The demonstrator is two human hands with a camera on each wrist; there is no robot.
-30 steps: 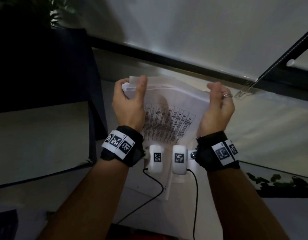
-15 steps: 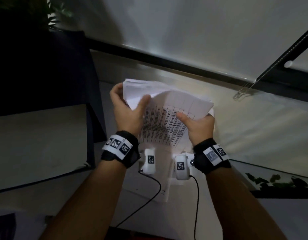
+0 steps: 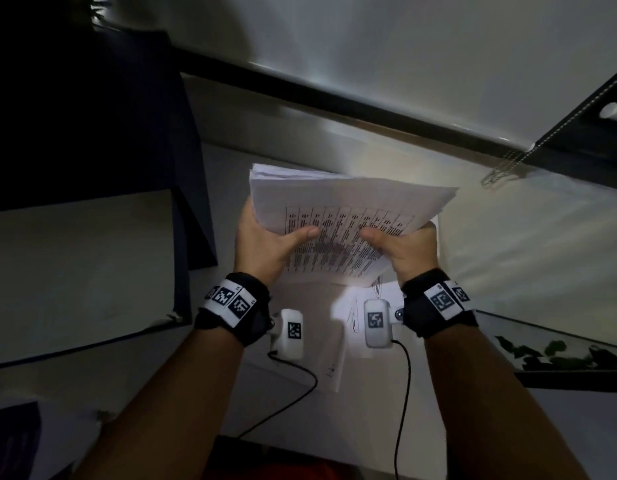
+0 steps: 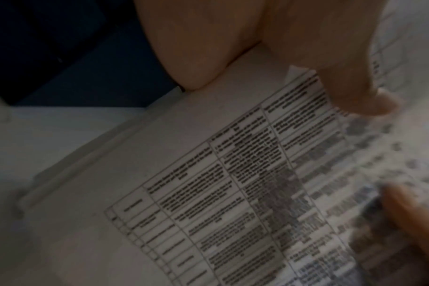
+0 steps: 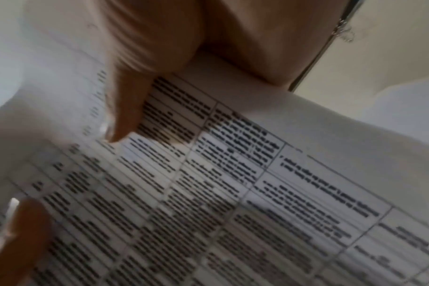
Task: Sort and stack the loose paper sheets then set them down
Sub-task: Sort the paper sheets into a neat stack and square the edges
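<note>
While left hand (image 3: 265, 249) and right hand (image 3: 405, 249) each grip the stack (image 3: 338, 216) aloft, thumbs on top, edges look uneven; squaring, one loose sheet (image 3: 338, 344) on the bench (image 3: 507, 258), and set-down remain

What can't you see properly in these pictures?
- Words on the paper stack: too blurred in every view.
- Fingers of the left hand and right hand: hidden beneath the stack in the head view; only thumbs show.
- Loose sheet on the table: partly covered by the stack and wrist cameras.
- Dark box: too dim.
</note>
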